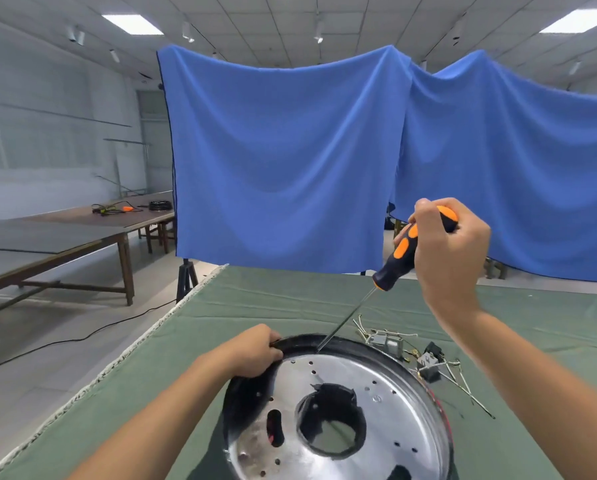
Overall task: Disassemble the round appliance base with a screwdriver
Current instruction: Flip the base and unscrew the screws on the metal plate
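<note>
From the head view, the round appliance base (338, 410) is lying near the near edge of the desk (255, 306), which is covered in green cloth, with its shiny perforated metal plate facing up inside a black rim. The left hand (255, 351) is gripping the far-left part of that rim, its fingers curled over the edge. The right hand (449, 251) is raised above the desk, its fingers wrapped round the upper end of the screwdriver (404, 254), a black tool with orange patches on the handle. The thin shaft is slanting down and to the left, and its tip is meeting the far part of the rim, just beside the left hand. A tangle of loose wires and small parts (418, 358) is lying on the cloth just beside the base, on the side toward the right edge of the desk. Blue cloth (283, 161) is hanging behind the far edge of the desk. Off to the left, a long wooden bench (65, 244) is standing on the floor, carrying cables and a small orange item.
</note>
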Demonstrator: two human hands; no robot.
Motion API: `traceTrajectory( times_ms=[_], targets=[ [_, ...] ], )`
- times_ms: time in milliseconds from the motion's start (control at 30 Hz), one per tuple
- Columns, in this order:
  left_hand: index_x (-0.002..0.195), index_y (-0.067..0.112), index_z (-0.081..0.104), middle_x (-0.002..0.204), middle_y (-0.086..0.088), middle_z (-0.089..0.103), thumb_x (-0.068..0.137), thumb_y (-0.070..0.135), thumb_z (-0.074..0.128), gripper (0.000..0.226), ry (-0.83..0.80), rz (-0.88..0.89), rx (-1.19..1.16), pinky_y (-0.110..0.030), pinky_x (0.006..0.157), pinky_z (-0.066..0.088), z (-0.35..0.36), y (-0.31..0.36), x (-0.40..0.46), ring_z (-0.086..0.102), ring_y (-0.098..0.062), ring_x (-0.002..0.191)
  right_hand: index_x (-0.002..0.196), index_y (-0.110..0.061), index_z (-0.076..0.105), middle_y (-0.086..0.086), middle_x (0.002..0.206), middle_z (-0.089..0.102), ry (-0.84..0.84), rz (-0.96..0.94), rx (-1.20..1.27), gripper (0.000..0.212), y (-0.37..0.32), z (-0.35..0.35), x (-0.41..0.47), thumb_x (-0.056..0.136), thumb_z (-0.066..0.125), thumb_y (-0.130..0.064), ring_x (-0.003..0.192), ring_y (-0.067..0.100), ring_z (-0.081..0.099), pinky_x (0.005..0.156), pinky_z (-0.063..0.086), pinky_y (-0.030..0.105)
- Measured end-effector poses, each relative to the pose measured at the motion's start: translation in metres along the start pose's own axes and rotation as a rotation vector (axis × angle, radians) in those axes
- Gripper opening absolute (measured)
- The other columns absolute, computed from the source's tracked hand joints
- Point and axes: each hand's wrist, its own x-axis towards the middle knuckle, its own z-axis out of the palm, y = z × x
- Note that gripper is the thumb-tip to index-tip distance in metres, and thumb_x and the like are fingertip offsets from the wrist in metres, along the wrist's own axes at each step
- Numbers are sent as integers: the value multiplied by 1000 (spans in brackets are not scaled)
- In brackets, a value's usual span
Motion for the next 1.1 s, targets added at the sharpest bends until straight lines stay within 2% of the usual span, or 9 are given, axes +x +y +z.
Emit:
traceTrajectory(
  times_ms=[100, 200, 267, 333, 433, 633, 733, 900, 1100],
  targets=[
    [71, 20, 50, 72, 1, 52, 95, 16, 50, 24, -3, 40, -16, -23, 62, 35, 0, 5, 10, 45, -16, 70, 63, 1, 50, 10, 46, 55, -6, -12, -22, 29, 2, -1, -2, 85, 53, -17, 40, 15, 54, 47, 42, 17],
    [62, 18, 43, 64, -2, 49, 93, 14, 50, 32, 38, 19, 5, -26, 60, 31, 8, 14, 18, 45, -21, 72, 63, 1, 49, 8, 43, 53, -21, -3, -21, 28, 8, -3, -4, 85, 53, -16, 40, 18, 53, 46, 42, 19],
    [62, 17, 43, 76, -13, 59, 91, 11, 49, 30, 77, -19, 1, -28, 62, 34, 16, 20, 22, 51, -27, 75, 63, 0, 49, 1, 41, 51, -23, -2, -32, 28, 12, -4, -4, 86, 53, -15, 40, 18, 53, 46, 42, 19],
    [72, 13, 51, 86, -18, 60, 87, 5, 45, 18, 96, -50, -66, -29, 66, 38, 20, 23, 21, 54, -28, 80, 64, 2, 49, 3, 42, 51, -12, -11, -37, 28, 14, -3, -3, 86, 53, -13, 40, 16, 54, 45, 42, 19],
    [87, 8, 59, 74, -9, 53, 82, -4, 40, 23, 35, -71, -313, -25, 60, 37, 19, 22, 14, 47, -21, 69, 66, 7, 50, 15, 47, 53, 1, -24, -26, 29, 13, 0, -1, 86, 52, -13, 39, 11, 52, 45, 42, 18],
    [106, 7, 66, 87, -11, 62, 82, -10, 39, 40, 11, -61, -535, -30, 75, 48, 23, 19, 1, 56, -23, 78, 61, -5, 48, 3, 40, 52, -50, 1, -24, 27, 12, 11, 0, 84, 53, -17, 42, 25, 55, 49, 48, 31],
    [102, 10, 68, 84, -8, 64, 83, -10, 38, 40, 53, -51, -555, -27, 72, 49, 27, 21, 1, 58, -21, 75, 60, -7, 48, 2, 40, 50, -55, 8, -16, 27, 12, 14, -1, 84, 53, -18, 42, 29, 54, 51, 51, 38],
    [86, 18, 65, 68, 3, 59, 83, -8, 41, 36, 97, -40, -524, -15, 54, 41, 31, 21, 2, 53, -14, 66, 61, -3, 48, 6, 41, 53, -57, -14, -61, 28, 17, 16, -3, 84, 53, -19, 41, 24, 55, 50, 46, 28],
    [93, 13, 66, 69, 4, 56, 83, -8, 41, 35, 130, -19, -502, -12, 47, 37, 33, 22, 0, 50, -15, 71, 60, -3, 48, 6, 43, 54, -37, -2, -69, 28, 23, 15, -2, 84, 53, -18, 39, 18, 53, 48, 44, 24]
  ],
)
